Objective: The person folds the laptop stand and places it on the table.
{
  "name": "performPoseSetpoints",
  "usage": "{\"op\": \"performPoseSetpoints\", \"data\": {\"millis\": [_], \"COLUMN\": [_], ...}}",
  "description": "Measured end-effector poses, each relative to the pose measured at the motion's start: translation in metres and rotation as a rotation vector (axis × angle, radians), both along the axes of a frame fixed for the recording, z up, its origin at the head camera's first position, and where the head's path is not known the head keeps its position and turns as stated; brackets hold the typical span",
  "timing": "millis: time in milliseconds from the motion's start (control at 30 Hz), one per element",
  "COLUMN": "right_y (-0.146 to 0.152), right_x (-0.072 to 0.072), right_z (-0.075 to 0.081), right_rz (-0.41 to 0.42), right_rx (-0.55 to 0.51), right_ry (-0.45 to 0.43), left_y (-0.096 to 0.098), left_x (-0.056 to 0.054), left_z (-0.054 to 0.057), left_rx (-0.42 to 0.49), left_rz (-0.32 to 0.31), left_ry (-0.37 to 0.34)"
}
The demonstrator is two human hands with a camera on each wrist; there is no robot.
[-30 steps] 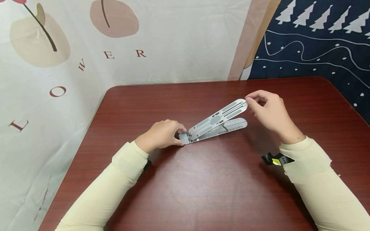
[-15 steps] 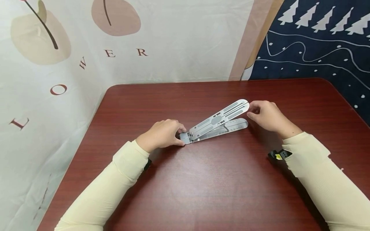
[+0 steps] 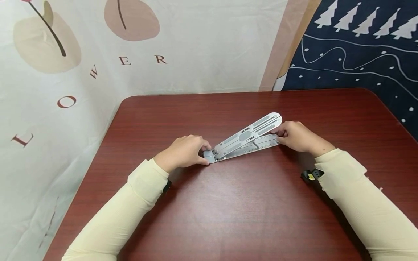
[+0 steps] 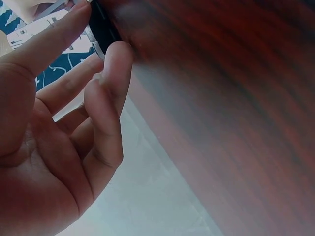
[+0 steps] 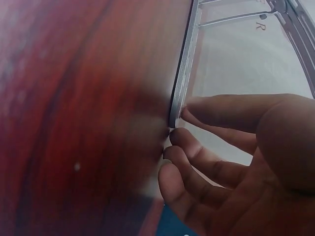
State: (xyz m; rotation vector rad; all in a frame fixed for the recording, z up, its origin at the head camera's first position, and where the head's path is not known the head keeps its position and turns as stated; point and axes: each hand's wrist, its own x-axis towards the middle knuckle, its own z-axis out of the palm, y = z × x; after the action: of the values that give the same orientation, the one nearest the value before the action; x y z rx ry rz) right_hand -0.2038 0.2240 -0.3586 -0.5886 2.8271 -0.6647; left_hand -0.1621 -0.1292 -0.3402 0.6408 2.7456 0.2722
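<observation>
Stand (image 3: pixel 245 136), bkgd cloth (image 3: pixel 212 54) w/ "LOWER"

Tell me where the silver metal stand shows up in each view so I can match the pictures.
Head: metal stand just right of centre, between the left hand and the right hand.
Left wrist: metal stand at the upper left, partly hidden behind the fingers.
Right wrist: metal stand at the upper right, one edge running down to the fingertips.
Shared landmark: the reddish-brown tabletop, visible in all three.
</observation>
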Motion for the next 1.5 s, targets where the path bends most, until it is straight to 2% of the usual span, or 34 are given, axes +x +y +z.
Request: {"op": "performPoseSetpoints", "data": {"millis": [100,467,1133,1500], "right_y": [0.0,0.002,0.007,0.004], "right_x": [0.001,0.013,0.032,0.038], "right_z": [-0.001,0.0,-0.001,0.0], "right_rz": [0.052,0.101,0.07,0.058], "right_rx": [0.01,0.043,0.021,0.0], "right_ry": [0.03,0.055,0.046,-0.01], "left_y": [0.0,-0.001,0.0,-0.004], "left_x": [0.0,-0.001,-0.009,-0.02], "left_z": [0.0,0.0,0.0,-0.001], "left_rx": [-0.009,-0.021,-0.034,-0.013], "left_rz": [-0.005,0.001,0.034,0.051], "left_ry": [0.001,0.019,0.006,0.012]}}
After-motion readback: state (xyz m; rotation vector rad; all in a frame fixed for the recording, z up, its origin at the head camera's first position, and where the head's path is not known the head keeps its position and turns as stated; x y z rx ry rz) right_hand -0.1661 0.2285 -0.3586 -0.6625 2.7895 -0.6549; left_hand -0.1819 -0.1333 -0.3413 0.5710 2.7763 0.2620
